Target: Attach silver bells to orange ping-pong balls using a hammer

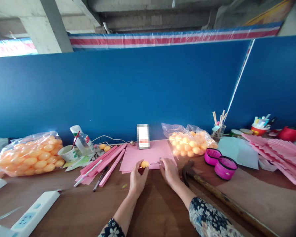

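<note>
My left hand (137, 177) is closed round a small orange ball (144, 164) at the near edge of a pink sheet (148, 153) on the brown table. My right hand (169, 170) lies just to the right, fingers pinched on a thin metal pin or wire (155, 163) that points at the ball. Both hands rest low on the table, close together.
Bags of orange balls sit at the left (31, 158) and behind my right hand (191, 143). Pink strips (106, 163), a hammer (212, 187), two magenta rolls (220, 163), pink folded fans (281, 151), a power strip (32, 214), a bottle (81, 140) and a blue wall (138, 92) surround them.
</note>
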{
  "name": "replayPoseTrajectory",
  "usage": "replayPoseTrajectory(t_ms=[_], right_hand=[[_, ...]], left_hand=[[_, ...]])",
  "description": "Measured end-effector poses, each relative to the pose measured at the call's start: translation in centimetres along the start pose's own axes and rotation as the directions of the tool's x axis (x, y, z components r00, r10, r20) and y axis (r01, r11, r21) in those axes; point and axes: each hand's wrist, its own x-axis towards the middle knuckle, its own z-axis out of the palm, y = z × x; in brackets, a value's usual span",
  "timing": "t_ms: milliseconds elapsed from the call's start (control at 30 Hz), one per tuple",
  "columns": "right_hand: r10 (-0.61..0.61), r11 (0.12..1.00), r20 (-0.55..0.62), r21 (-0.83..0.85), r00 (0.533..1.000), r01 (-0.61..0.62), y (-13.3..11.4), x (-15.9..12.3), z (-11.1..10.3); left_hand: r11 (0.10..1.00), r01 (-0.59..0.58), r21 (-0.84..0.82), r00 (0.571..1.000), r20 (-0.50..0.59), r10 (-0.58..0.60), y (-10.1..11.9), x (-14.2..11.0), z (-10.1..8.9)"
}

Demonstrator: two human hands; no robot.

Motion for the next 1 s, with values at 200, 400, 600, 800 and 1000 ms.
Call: replayPoseTrajectory(t_ms=[200, 400, 600, 800, 1000], right_hand=[[-0.002, 0.999, -0.018, -0.032, 1.000, 0.002, 0.18, 0.00, 0.28], [-0.020, 0.999, -0.015, -0.033, 1.000, 0.019, 0.32, 0.01, 0.45], [-0.032, 0.999, 0.014, -0.013, 0.999, 0.032, 0.21, 0.13, 0.37], [-0.042, 0.999, -0.001, -0.027, 0.999, 0.042, 0.23, 0.12, 0.44], [-0.023, 0.999, -0.001, -0.027, 1.000, 0.023, 0.35, 0.16, 0.54]], left_hand=[[1.000, -0.002, -0.023, 1.000, 0.003, 0.002, -0.30, 0.06, 0.10], [1.000, -0.005, -0.011, 1.000, 0.004, 0.005, -0.19, -0.17, 0.02], [1.000, 0.005, -0.018, 1.000, 0.016, -0.005, -0.50, -0.10, 0.18], [1.000, -0.003, -0.020, 1.000, 0.021, 0.003, -0.57, -0.15, 0.22], [0.999, 0.015, -0.031, 1.000, 0.022, -0.014, -0.56, -0.08, 0.28]])
